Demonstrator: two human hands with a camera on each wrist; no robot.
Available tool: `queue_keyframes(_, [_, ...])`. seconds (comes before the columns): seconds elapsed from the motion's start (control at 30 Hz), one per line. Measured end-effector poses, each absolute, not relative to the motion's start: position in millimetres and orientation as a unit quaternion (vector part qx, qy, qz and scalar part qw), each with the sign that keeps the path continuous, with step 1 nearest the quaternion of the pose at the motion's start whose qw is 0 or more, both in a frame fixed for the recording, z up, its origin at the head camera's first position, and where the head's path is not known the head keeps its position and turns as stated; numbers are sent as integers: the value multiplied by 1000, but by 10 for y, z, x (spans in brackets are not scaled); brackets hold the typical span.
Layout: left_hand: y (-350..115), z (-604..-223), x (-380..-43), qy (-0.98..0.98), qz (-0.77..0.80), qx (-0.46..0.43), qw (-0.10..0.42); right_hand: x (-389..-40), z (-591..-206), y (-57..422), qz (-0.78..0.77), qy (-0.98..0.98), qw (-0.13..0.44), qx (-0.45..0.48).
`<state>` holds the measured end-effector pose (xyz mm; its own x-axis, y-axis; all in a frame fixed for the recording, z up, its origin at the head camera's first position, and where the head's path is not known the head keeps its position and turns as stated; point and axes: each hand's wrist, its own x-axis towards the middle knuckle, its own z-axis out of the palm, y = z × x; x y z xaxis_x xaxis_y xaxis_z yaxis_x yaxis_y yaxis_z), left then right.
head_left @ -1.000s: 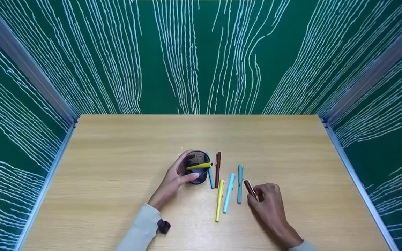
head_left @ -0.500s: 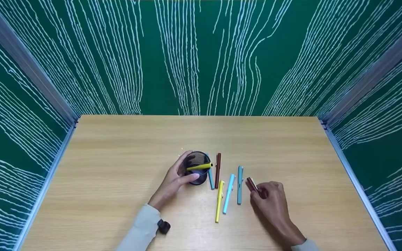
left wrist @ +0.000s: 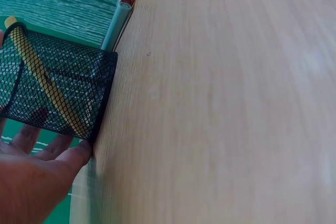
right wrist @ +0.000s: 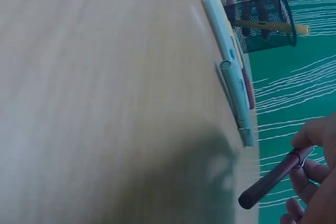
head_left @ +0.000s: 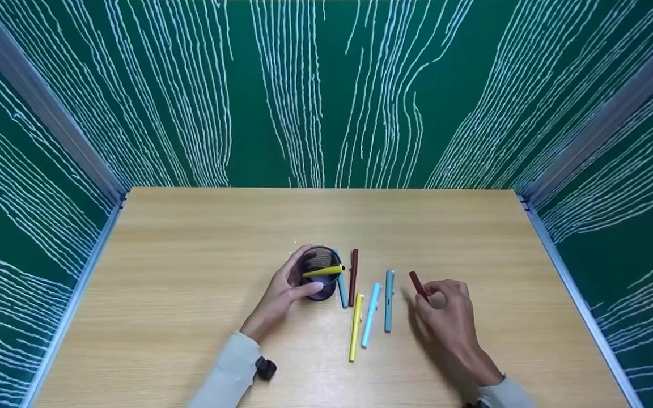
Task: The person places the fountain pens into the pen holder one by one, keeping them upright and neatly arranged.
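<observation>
My left hand [head_left: 282, 292] grips a black mesh pen cup [left wrist: 58, 85] that stands upright on the table. Inside the cup leans a yellow pen [head_left: 324, 271], its end over the rim. My right hand [head_left: 448, 311] pinches a dark red pen [right wrist: 268, 182] between thumb and fingers, above the table. Between the hands lie another dark red pen [head_left: 353, 277], a yellow pen [head_left: 355, 328], a light blue pen [head_left: 370, 315] and a teal pen [head_left: 389, 300]. One more teal pen [head_left: 343, 290] lies beside the cup, partly hidden by it.
The wooden table [head_left: 190, 238] ends at a green back wall [head_left: 332, 113] with white wavy lines. Green side panels and grey metal posts [head_left: 604, 107] border it left and right. A black wrist device [head_left: 266, 368] sits at the left sleeve.
My right hand has lifted the dark red pen off the table, moving slightly up and right and turning it in the fingers. My left hand and the cup stay in place.
</observation>
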<state>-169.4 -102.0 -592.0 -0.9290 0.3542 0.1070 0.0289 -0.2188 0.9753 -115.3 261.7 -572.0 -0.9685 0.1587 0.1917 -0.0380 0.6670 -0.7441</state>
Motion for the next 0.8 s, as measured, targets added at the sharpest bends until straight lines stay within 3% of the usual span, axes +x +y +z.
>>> queue_keyframes(0.5, [-1024,-5926,-1673,628,756,151,106,-1323,-5612,2491,407,-896,173,36])
queue_keyframes(0.8, [-1009,-5930,-1683,625,759,151,101,-1398,-5504,2432,409,-899,153,42])
